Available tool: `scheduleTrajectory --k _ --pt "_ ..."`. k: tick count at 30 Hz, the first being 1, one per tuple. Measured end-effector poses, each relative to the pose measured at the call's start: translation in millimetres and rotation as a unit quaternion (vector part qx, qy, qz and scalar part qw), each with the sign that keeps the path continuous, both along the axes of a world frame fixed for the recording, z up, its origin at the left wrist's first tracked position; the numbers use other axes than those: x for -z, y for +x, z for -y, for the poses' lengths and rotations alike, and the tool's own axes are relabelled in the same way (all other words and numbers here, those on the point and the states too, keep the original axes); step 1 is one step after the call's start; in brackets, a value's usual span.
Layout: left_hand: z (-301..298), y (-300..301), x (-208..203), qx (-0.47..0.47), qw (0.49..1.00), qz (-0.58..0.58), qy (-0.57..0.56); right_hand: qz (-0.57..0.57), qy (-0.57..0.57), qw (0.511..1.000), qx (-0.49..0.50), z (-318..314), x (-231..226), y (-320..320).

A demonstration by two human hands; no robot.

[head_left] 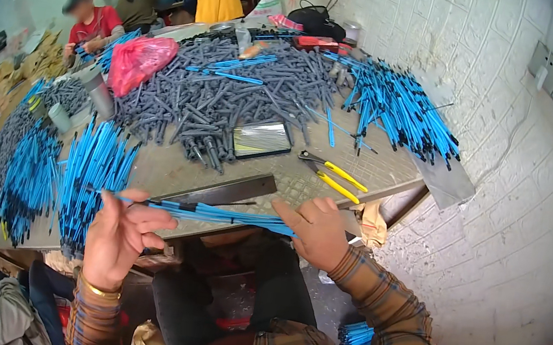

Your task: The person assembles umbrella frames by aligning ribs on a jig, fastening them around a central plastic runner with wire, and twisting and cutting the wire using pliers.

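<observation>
The worktop point(174, 174) is covered across its middle by a large heap of grey pieces point(230, 99), with stacks of blue rods point(97, 172) laid at its left and more blue rods point(397, 108) piled at its right. Below, two plaid-sleeved forearms are brought in from the lower edge, the left raised nearly upright, the right slanted inward from the lower right. By the right hand point(317, 234), back uppermost, the grip is clamped round the right end of a bundle of blue rods point(218, 215). By the left hand point(120, 234), palm turned up, the grip is kept loose, its fingers parted and curled, with the bundle's other end met at the thumb and fingertips. The bundle is thus held level between both hands, at the worktop's near edge, just below a dark metal bar point(226, 190). Beyond, yellow-handled pliers point(345, 175) are laid down.
</observation>
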State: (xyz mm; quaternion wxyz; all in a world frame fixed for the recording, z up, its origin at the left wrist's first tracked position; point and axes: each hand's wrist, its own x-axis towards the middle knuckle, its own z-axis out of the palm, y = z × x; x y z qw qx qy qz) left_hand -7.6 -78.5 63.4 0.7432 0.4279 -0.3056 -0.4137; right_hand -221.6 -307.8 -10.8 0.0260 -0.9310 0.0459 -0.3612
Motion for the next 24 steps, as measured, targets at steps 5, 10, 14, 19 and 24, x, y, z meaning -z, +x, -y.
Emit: scheduleTrajectory --k 5,10,14,19,24 --pt "2 -5 -6 -0.007 0.999 -0.032 -0.03 -0.065 0.019 0.995 -0.072 1 5 11" --pt "8 -10 6 -0.051 0.993 -0.103 -0.037 -0.204 0.114 0.96 -0.151 19 7 10" --pt "-2 -15 10 -0.074 0.978 -0.176 -0.085 -0.208 0.015 0.975 0.077 94 16 6" --pt "-14 -23 18 -0.023 0.985 -0.158 -0.065 -0.225 -0.114 0.926 0.281 205 23 -26" --pt "-39 -16 32 0.06 0.989 -0.115 -0.076 -0.142 -0.142 0.966 0.16 202 7 -16"
